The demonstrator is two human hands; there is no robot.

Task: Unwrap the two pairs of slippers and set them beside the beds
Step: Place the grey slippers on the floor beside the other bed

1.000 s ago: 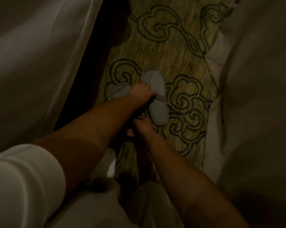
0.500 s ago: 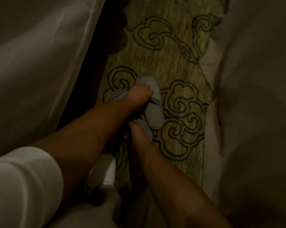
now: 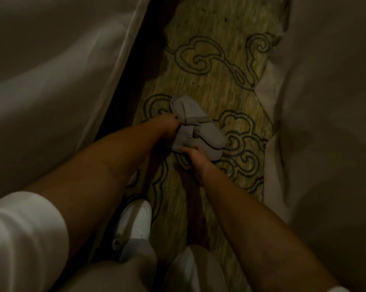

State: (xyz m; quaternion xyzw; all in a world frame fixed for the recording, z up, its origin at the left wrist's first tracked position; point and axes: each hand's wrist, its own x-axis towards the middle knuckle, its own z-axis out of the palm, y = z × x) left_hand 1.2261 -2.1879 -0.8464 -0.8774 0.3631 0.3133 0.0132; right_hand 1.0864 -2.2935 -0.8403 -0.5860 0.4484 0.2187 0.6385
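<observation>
Pair of grey slippers (image 3: 195,128), soft, flat-soled, banded strap, lay stacked askew on the carpet (image 3: 215,85) (woven, olive, dark scroll pattern). Left hand (image 3: 170,128) pinched their left edge; right hand (image 3: 195,153) gripped the near edge. Pale draped bedding (image 3: 51,81) flanked both sides; room dim.

Dim light. Carpet (image 3: 211,85) runs down the middle, yellow-green weave with dark scrolling cloud outlines and a few dark specks near the top. A white shoe (image 3: 135,222) stands on it at lower centre, toe pointing up-frame, pale trouser leg (image 3: 135,268) above it.
</observation>
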